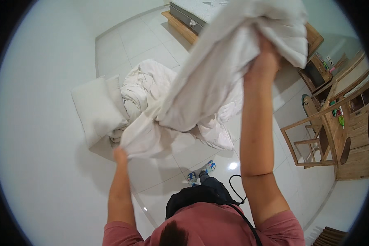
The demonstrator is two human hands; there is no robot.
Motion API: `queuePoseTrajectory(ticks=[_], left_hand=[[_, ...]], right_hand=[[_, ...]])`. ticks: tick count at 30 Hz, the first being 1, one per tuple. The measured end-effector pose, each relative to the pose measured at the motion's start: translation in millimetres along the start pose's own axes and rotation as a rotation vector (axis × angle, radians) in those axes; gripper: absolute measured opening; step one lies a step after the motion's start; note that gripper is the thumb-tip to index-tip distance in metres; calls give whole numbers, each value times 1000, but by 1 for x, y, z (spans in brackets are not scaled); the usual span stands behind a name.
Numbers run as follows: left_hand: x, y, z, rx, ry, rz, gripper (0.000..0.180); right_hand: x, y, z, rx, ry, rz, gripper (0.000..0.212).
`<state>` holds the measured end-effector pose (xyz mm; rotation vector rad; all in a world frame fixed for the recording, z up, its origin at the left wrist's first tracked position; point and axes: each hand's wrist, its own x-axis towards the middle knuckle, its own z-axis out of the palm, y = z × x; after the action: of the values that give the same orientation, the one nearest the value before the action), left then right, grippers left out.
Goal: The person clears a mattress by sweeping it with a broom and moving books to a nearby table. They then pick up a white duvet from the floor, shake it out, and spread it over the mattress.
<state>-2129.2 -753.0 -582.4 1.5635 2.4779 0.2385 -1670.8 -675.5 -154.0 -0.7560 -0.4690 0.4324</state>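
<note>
A large white duvet [209, 82] is stretched between my two hands, bunched and blurred in its upper part. My right hand [266, 57] is raised high at the upper right, closed on a thick fold that partly covers its fingers. Lower down at the left, my left hand [119, 154] grips a corner of the same duvet near the wall. Below the lifted part, more crumpled white bedding [147, 82] lies on the floor; whether it is one piece with the duvet, I cannot tell.
White pillows [96, 106] lean by the left wall. A mattress [188, 16] rests on a wooden bed frame [180, 28] at the back. On the right stand a wooden desk [356, 135] and a wooden chair [311, 141]. A black cable [232, 186] hangs beside me.
</note>
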Motion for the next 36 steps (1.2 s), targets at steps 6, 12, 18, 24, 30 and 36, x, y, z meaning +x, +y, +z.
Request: queuePoseTrajectory(ticks=[6,12,18,24,30,36], left_hand=[[-65,-256,-55,152,170,-643,30],[-140,80,-5,-503,0,380,100],[-148,236,50,-783,173,208,103],[-134,312,104,-719,207,628,59],[-130,279,156,-922,-274,186,32],[-202,172,169,-235,-501,-29,20]], right_hand=[[80,-1,-64,365,-153,63,33],[-20,13,-27,188,-144,172,35],[-53,-35,-43,430,-229,549,34],[5,-2,-114,433,-337,330,32],[69,120,-190,-532,-17,152,43],[37,262,-426,-1453,-477,278,58]])
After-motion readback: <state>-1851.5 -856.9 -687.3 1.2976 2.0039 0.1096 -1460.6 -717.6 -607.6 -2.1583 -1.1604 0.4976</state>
